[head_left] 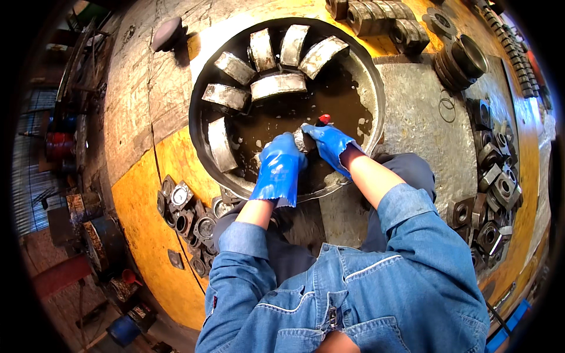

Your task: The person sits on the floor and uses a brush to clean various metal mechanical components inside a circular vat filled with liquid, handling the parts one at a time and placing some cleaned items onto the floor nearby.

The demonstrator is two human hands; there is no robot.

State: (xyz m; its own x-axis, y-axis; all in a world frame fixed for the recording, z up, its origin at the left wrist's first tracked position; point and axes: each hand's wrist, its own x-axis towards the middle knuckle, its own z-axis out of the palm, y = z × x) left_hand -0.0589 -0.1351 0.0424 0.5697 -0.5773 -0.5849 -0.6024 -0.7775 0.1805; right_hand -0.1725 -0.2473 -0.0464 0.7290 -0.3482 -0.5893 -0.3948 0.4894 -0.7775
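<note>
Both of my hands wear blue rubber gloves and work low over a large round pan [379, 97] of brown liquid. My left hand [280, 154] is closed on a greyish metal piece [299, 141] between the hands, mostly hidden by the gloves. My right hand [331, 142] is curled around a tool with a red and black end [323, 119] poking out past the fingers; its working end is hidden against the metal piece. Several curved metal blocks stand in the pan, among them a middle block [278, 86] and a left block [222, 144].
Dark flanged metal parts [205, 227] lie heaped left of my knees, with more parts [489, 235] at the right. Curved blocks [376, 17] and a ringed cylinder [462, 62] stand at the far right. A dark rounded object [167, 33] sits at the far left.
</note>
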